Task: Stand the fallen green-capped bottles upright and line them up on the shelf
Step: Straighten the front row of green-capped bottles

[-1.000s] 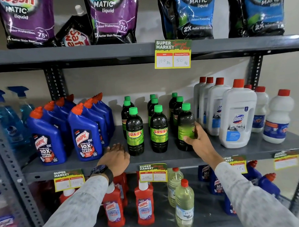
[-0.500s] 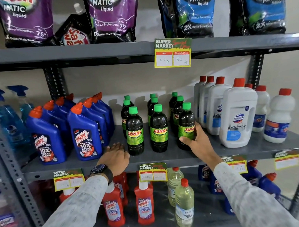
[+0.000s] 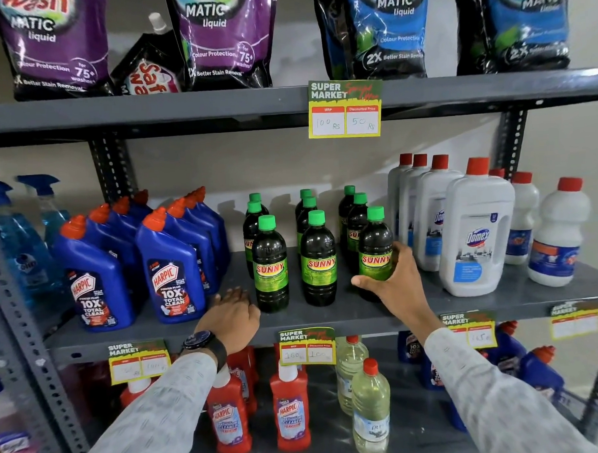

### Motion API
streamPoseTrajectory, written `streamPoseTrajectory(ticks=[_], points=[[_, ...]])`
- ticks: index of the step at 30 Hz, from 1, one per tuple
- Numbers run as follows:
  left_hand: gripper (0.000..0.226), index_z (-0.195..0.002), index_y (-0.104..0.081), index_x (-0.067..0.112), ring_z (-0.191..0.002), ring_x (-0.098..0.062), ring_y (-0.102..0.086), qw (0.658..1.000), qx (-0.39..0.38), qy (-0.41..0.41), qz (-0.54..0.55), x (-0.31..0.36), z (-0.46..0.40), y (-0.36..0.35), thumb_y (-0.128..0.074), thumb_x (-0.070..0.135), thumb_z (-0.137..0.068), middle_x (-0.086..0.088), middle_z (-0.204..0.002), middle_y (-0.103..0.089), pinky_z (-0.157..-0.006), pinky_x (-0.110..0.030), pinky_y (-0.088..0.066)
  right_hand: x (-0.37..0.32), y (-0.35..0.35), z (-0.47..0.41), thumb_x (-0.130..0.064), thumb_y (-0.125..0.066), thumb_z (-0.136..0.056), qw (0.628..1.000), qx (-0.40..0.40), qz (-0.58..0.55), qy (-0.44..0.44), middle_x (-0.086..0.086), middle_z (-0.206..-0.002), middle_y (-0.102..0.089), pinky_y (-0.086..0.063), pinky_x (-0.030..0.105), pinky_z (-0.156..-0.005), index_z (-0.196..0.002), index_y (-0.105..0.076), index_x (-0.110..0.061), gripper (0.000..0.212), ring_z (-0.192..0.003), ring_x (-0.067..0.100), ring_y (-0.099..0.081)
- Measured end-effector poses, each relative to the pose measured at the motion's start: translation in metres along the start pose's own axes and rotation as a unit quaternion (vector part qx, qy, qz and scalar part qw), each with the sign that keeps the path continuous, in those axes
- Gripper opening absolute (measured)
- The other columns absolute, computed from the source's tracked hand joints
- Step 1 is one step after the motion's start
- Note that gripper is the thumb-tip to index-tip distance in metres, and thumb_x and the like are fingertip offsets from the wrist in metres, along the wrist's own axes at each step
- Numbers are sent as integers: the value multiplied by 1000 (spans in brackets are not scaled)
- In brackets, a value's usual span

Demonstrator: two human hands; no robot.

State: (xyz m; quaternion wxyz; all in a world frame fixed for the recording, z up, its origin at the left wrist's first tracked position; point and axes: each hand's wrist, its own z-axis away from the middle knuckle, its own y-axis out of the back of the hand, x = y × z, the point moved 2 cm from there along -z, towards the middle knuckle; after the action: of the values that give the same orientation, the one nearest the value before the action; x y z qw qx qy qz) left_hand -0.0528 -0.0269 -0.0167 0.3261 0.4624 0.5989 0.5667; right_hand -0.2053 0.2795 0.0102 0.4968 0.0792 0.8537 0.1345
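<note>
Grey shelf holds nine green-capped bottles, all standing in three rows. Right hand wraps the front right bottle, probably to line it up. Left hand rests flat and open on the shelf, maybe to steady the person.

head view, close, facing shelf

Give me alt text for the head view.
Right hand grips the front-right green-capped bottle, upright on the grey shelf; nine such bottles stand in three rows. Left hand rests on the shelf beside the front-left bottle.
</note>
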Motion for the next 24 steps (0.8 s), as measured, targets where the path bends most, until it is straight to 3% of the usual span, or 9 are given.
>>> streamPoseTrajectory(ticks=[3, 5, 8, 10, 12, 13, 15, 18, 24], points=[[62, -158, -29, 12, -155, -24, -24, 999, 34, -3, 39, 1, 8, 4, -26, 39, -102, -11, -168, -28, -127, -42, -20, 1, 2, 7, -58, -88, -70, 999, 50, -11, 8, -3, -137, -51, -48, 38, -105, -149, -41, -21, 99, -126, 18, -54], [57, -154, -39, 15, -149, -25, -38, 988, 110, -3, 106, 4, 20, 11, -39, 36, -101, -9, -163, -39, -120, -40, -34, 2, 3, 19, -58, -80, -80, 995, 97, -22, 21, 0, -132, -54, -51, 42, -102, -144, -47, -19, 81, -120, 20, -57], [44, -141, -59, 19, -117, -17, -65, 929, 224, 12, 294, 8, 37, 25, -56, 21, -98, -6, -139, -66, -103, -35, -51, -1, 4, 40, -51, -74, -90, 984, 167, -32, 57, 0, -109, -59, -55, 45, -86, -119, -58, -18, 47, -98, 22, -60], [36, -132, -65, 20, -103, -5, -66, 888, 218, 28, 405, 11, 41, 30, -63, 19, -96, -1, -121, -72, -98, -33, -54, -10, 1, 52, -39, -75, -93, 984, 156, -36, 81, -1, -93, -63, -57, 40, -77, -102, -62, -18, 27, -84, 21, -63], [46, -134, -60, 23, -107, -6, -65, 866, 168, 21, 470, 14, 39, 34, -72, 26, -91, 6, -118, -68, -96, -30, -53, -21, -10, 59, -30, -77, -92, 993, 81, -27, 79, -5, -88, -68, -56, 24, -73, -99, -66, -19, 17, -81, 15, -67], [59, -139, -54, 25, -113, -8, -63, 859, 137, 14, 493, 15, 36, 34, -78, 31, -86, 7, -123, -64, -98, -30, -51, -28, -19, 62, -30, -78, -91, 997, 32, -10, 71, -7, -94, -71, -57, 19, -76, -106, -68, -21, 21, -86, 11, -69], [92, -147, -42, 28, -122, -9, -58, 853, 71, 6, 517, 16, 25, 31, -89, 42, -70, 8, -134, -58, -106, -36, -48, -37, -39, 66, -34, -81, -89, 997, -44, 20, 55, -10, -116, -71, -57, 23, -92, -132, -64, -19, 49, -104, 7, -68], [120, -150, -39, 33, -127, -10, -57, 867, 36, -4, 497, 21, 12, 26, -96, 57, -48, 8, -141, -58, -112, -42, -45, -47, -58, 59, -35, -85, -84, 996, -72, 35, 31, -8, -130, -66, -50, 28, -100, -151, -49, -15, 79, -120, 11, -62], [93, -142, -50, 25, -120, -9, -62, 882, 76, -10, 465, 26, 5, 28, -96, 33, -61, 7, -132, -66, -110, -40, -48, -49, -68, 34, -31, -92, -76, 994, -98, 51, -11, 1, -132, -68, -44, 25, -90, -149, -45, -14, 89, -107, 11, -57]])
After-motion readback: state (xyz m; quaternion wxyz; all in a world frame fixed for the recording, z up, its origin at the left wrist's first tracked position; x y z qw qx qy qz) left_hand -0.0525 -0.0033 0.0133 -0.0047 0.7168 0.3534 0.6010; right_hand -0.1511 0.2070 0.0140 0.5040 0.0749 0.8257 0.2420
